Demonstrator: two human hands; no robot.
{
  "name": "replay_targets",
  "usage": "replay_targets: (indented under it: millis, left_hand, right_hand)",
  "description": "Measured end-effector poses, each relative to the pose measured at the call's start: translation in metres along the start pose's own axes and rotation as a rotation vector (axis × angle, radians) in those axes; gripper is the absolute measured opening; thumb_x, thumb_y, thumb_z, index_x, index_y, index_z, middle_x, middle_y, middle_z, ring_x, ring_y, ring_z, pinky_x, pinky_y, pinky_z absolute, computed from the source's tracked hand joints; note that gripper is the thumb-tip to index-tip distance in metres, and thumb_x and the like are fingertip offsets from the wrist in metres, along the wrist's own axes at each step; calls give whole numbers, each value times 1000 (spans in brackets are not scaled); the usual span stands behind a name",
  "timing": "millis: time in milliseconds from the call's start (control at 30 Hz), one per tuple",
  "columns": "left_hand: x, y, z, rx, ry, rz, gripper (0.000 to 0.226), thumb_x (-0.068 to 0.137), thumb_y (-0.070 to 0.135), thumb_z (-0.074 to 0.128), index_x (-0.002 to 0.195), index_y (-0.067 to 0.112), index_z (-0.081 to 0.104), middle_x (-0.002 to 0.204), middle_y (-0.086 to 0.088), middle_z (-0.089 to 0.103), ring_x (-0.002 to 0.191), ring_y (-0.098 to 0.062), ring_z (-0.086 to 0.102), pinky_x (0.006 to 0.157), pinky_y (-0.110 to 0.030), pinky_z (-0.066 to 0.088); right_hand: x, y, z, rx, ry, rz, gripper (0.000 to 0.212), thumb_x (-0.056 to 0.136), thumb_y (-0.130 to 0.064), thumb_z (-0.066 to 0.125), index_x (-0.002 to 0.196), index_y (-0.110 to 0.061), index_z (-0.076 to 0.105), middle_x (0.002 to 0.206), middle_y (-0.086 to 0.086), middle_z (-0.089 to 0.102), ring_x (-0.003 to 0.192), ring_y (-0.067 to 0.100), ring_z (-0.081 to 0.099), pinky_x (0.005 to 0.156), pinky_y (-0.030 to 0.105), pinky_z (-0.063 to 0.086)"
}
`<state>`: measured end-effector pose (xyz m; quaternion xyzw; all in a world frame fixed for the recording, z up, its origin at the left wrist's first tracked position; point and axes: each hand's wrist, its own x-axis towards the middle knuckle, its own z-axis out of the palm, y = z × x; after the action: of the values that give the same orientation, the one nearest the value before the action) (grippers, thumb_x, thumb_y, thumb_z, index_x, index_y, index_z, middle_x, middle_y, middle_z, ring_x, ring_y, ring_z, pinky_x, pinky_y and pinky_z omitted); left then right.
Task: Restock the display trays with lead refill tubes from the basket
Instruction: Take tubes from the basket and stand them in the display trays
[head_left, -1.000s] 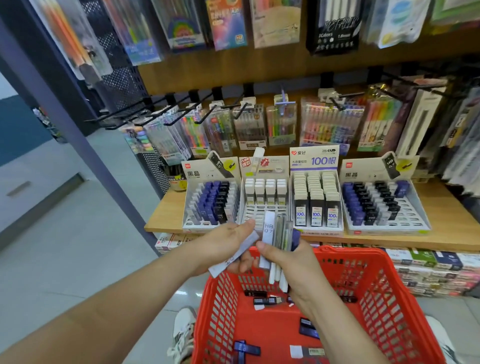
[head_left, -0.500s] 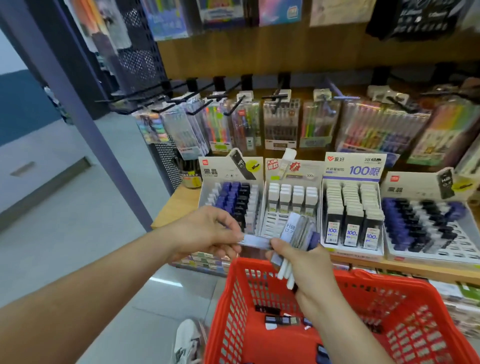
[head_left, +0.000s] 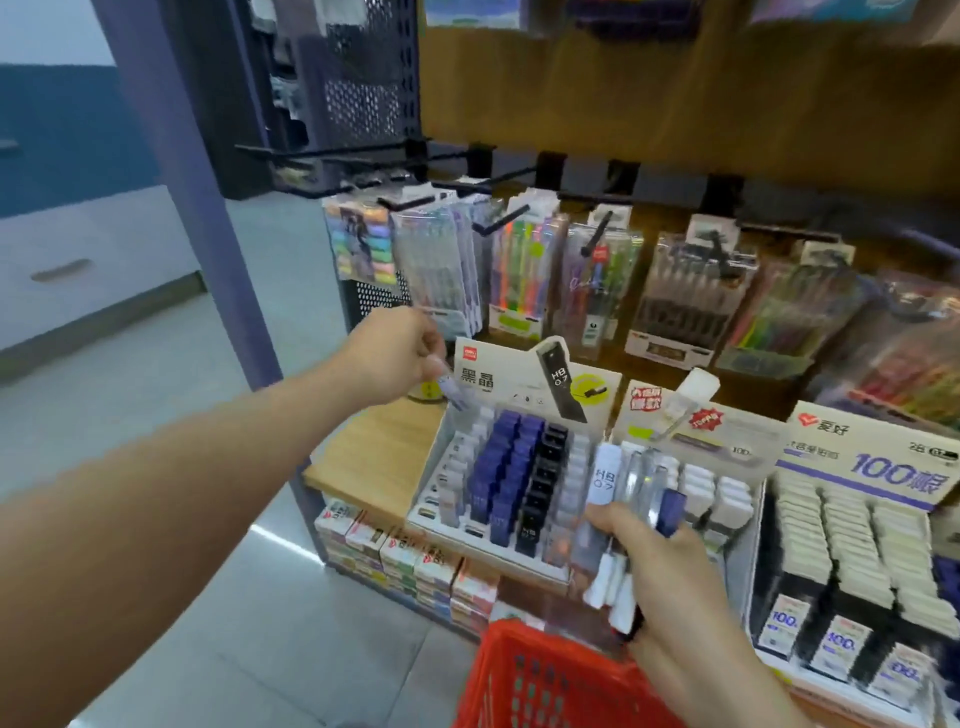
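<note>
The left grip (head_left: 395, 356) reaches out over the back left corner of the leftmost display tray (head_left: 428, 475), pinching a single pale lead refill tube (head_left: 453, 391) between thumb and fingertips. The tube tilts down toward the tray's left rows and hangs just above them, not yet seated in a slot. That tray holds white, blue and black tubes standing in columns.

The right grip (head_left: 670, 566) is clenched round a bundle of tubes (head_left: 605, 480), white, clear and one dark blue, held upright in front of the first two trays. The red basket (head_left: 524, 680) sits directly below it at the bottom edge of view. The trays stand on a wooden surface (head_left: 374, 452), with hanging pen packs (head_left: 524, 275) behind them.
</note>
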<state>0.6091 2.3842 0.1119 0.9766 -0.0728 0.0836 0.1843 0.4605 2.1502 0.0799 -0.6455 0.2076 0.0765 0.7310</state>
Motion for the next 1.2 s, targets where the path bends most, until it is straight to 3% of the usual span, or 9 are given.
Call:
replay_targets:
  millis: [100, 300, 400, 500, 600, 800, 867, 1033, 1200]
  left_hand:
    - [10, -3, 27, 101, -19, 75, 4, 81, 19, 69, 84, 20, 72, 87, -1, 71, 86, -21, 64, 70, -26, 45]
    - [10, -12, 63, 98, -113, 111, 16, 88, 15, 59, 96, 19, 73, 97, 0, 72, 92, -21, 63, 83, -33, 51]
    - [11, -13, 67, 53, -115, 95, 18, 88, 14, 61, 96, 22, 74, 99, 3, 72, 94, -18, 63, 82, -26, 49]
    - [14, -13, 65, 77, -123, 121, 19, 89, 15, 62, 102, 20, 74, 106, 2, 71, 101, -18, 62, 85, -24, 46]
    - [15, -13, 65, 159, -130, 168, 22, 92, 18, 58, 109, 19, 72, 112, -1, 70, 106, -22, 61, 92, -32, 48]
    - [16, -14, 74, 294, -217, 196, 36, 85, 0, 53, 106, 26, 67, 109, 0, 68, 98, -25, 63, 83, -39, 53]
    - [16, -12, 79, 242, -203, 157, 43, 81, -6, 49, 103, 28, 63, 105, 0, 67, 95, -25, 62, 80, -39, 54]
    - [16, -4, 84, 64, -120, 60, 27, 94, 6, 50, 113, 16, 66, 114, -4, 66, 105, -21, 58, 91, -31, 47]
    - [12, -4, 88, 35, -79, 1, 23, 94, 14, 56, 111, 20, 69, 117, 1, 66, 111, -20, 58, 97, -33, 45]
  right_hand:
    - [11, -1, 5, -16, -20, 17, 14, 86, -11, 68, 89, 0, 59, 46, 3, 62, 49, 31, 53, 54, 38, 44]
    - [32, 14, 15, 21, -85, 47, 13, 88, -7, 66, 92, 6, 67, 66, 22, 69, 48, 31, 61, 60, 42, 41]
    - [41, 20, 13, 42, -86, 53, 12, 87, -6, 67, 82, 5, 70, 73, 21, 72, 55, 30, 70, 58, 36, 48]
    - [46, 23, 13, 87, -90, 53, 9, 84, -5, 69, 88, 3, 69, 78, 19, 74, 60, 30, 72, 48, 32, 53]
    - [51, 28, 12, 113, -86, 21, 15, 80, -6, 71, 93, 1, 68, 81, 20, 74, 61, 31, 72, 58, 37, 55]
    - [53, 29, 10, 128, -93, -11, 15, 77, -4, 70, 91, 1, 69, 77, 21, 73, 55, 28, 70, 46, 29, 54]
    - [52, 28, 10, 112, -94, -30, 15, 74, -7, 71, 88, -2, 70, 76, 20, 73, 56, 28, 70, 52, 35, 55]
    - [47, 23, 12, 88, -80, -40, 31, 63, -16, 74, 93, -8, 69, 71, 21, 72, 63, 39, 66, 73, 55, 47]
    - [45, 20, 13, 90, -92, -64, 33, 62, -15, 75, 95, -10, 71, 75, 19, 74, 68, 42, 64, 77, 50, 48]
